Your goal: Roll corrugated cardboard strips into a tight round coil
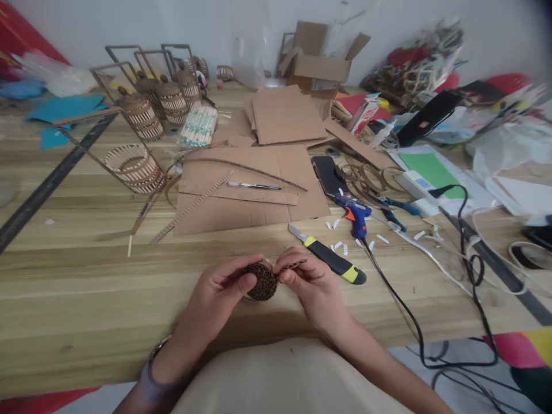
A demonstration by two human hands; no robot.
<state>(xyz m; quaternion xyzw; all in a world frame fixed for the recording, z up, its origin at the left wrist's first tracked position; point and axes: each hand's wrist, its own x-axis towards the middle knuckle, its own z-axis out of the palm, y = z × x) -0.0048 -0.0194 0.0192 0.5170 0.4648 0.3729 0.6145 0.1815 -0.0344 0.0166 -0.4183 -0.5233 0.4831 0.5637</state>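
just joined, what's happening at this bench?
A person holds a dark coil of corrugated cardboard in both hands, above the near side of the wooden table. The left hand grips the coil; the right hand pinches a short strip end at its edge. A utility knife and a blue glue gun lie on the table, neither in hand.
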